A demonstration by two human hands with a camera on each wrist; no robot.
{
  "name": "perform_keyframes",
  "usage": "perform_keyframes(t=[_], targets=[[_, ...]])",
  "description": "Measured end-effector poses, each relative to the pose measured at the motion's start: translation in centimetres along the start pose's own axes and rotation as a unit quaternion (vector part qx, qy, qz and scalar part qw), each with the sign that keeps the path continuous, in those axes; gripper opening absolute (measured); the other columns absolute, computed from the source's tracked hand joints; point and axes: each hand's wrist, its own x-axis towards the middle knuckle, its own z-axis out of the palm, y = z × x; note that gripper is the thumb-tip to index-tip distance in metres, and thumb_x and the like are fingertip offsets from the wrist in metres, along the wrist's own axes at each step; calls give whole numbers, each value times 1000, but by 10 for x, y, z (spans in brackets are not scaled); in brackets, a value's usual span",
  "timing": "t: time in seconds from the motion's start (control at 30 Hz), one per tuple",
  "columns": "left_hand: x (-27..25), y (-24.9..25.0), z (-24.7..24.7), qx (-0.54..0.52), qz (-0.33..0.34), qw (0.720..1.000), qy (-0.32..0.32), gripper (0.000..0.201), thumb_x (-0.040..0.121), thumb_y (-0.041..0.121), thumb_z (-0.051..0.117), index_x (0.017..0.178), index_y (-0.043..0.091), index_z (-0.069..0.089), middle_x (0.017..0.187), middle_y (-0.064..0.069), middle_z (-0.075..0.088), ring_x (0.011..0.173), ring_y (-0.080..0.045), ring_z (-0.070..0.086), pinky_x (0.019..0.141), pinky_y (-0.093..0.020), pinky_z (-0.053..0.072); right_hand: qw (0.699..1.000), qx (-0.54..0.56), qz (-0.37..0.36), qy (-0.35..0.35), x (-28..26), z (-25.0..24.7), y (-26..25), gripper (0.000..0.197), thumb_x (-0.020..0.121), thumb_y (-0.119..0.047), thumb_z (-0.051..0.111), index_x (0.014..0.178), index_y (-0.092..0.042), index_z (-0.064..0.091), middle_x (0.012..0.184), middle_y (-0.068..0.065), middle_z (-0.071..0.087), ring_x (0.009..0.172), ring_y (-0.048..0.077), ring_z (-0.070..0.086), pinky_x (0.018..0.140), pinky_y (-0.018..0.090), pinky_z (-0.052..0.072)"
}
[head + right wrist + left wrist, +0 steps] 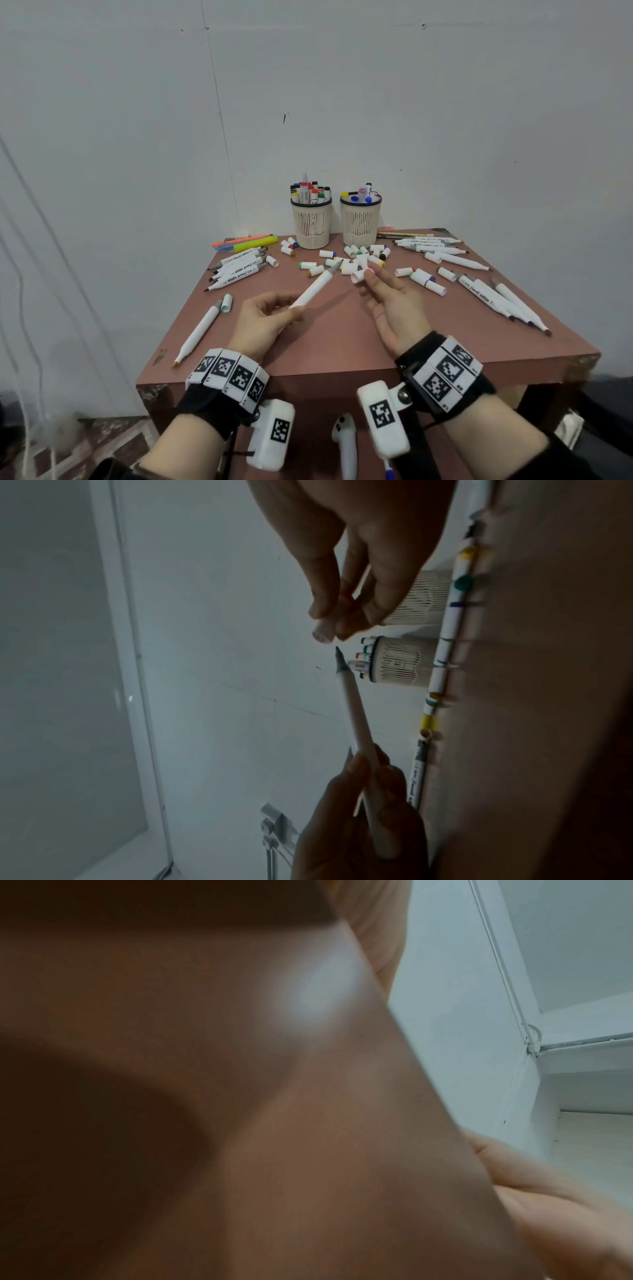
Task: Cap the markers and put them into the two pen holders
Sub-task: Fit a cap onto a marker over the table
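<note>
My left hand (270,317) grips a white marker (314,287) by its rear end, its uncapped grey tip pointing up and away toward the caps. My right hand (383,291) pinches a small white cap (358,275) between thumb and fingertips, just right of that tip. In the right wrist view the cap (323,633) hangs a short way above the marker (356,723), apart from its tip. Two cream slatted pen holders (311,222) (360,222) stand at the table's far edge, each with capped markers inside. The left wrist view shows only a blurred brown surface.
Loose caps (356,260) lie piled before the holders. Uncapped markers lie in groups at the left (239,269) and right (493,294), one alone near the left edge (198,330). Highlighters (251,241) lie at the back left. The brown table (342,342) is small.
</note>
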Motion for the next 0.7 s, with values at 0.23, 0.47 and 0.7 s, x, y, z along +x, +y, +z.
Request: perform_keyframes(t=[0.23, 0.47, 0.7], targets=[[-3, 1, 3, -11, -9, 1000, 7, 19, 74, -5, 73, 89, 7, 72, 65, -6, 69, 48, -2, 56, 48, -11, 43, 994, 39, -54, 83, 11, -14, 6, 24, 89, 5, 56, 109, -5, 63, 76, -2, 71, 65, 6, 60, 68, 16, 48], [-3, -1, 2, 3, -23, 1000, 0, 20, 71, -2, 75, 88, 10, 74, 76, -9, 73, 63, -12, 63, 57, -16, 51, 992, 38, -21, 121, 15, -16, 7, 36, 89, 10, 52, 124, 3, 55, 84, 6, 62, 70, 12, 54, 69, 22, 48], [-3, 0, 2, 7, -24, 1000, -6, 22, 71, -2, 76, 89, 10, 74, 80, -9, 74, 67, -12, 65, 62, -17, 53, 995, 26, -22, 93, 12, -16, 8, 34, 89, 11, 52, 122, 5, 57, 87, 5, 63, 72, 12, 57, 68, 22, 50]])
